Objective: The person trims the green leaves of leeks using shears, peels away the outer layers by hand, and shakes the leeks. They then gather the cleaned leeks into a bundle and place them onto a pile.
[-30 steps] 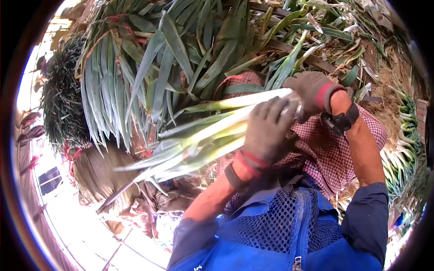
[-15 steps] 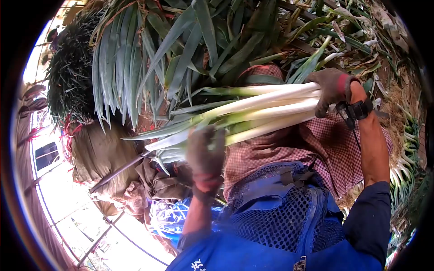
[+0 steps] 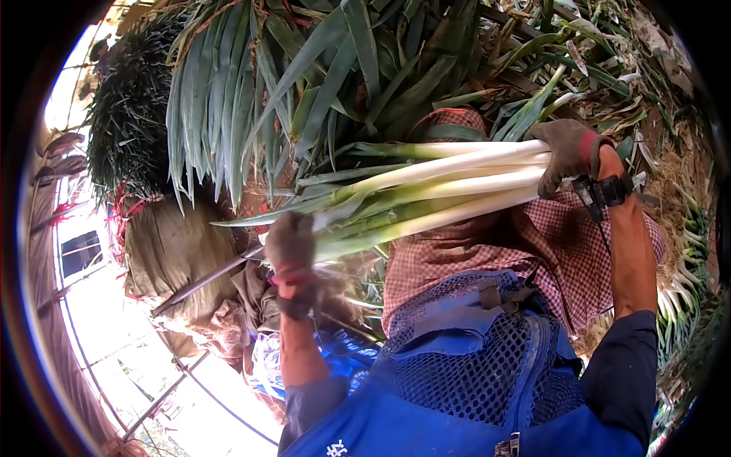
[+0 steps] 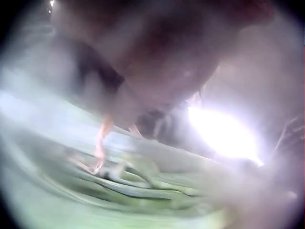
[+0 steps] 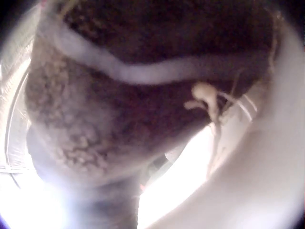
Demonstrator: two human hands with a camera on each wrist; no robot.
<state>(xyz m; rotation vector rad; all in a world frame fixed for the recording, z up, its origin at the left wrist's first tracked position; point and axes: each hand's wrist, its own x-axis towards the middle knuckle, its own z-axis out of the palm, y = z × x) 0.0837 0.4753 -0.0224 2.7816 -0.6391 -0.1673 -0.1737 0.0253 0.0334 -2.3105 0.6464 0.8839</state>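
Observation:
A bunch of long leeks (image 3: pixel 457 183) lies across the lap, white stalks to the right and green leaves to the left. My gloved right hand (image 3: pixel 567 156) grips the bunch at the white root end; thin roots (image 5: pixel 214 105) show beside the dark glove in the right wrist view. My gloved left hand (image 3: pixel 291 244), blurred, is at the leafy end of the bunch. Close up in the left wrist view, green leaves (image 4: pixel 157 191) run below the blurred glove (image 4: pixel 162 52). I cannot tell how the left fingers lie on them.
A large heap of leeks with drooping leaves (image 3: pixel 221 99) rises ahead. A dark green leafy bundle (image 3: pixel 133 114) is at far left above a brown cloth-covered mound (image 3: pixel 179 244). A slanting rod (image 3: pixel 202 283) lies near the left hand. More leeks (image 3: pixel 678 293) line the right side.
My left hand has left the white stalks and moved left along the bunch to its leafy end. The right hand stays at the root end, and the bunch sits slightly further right in view.

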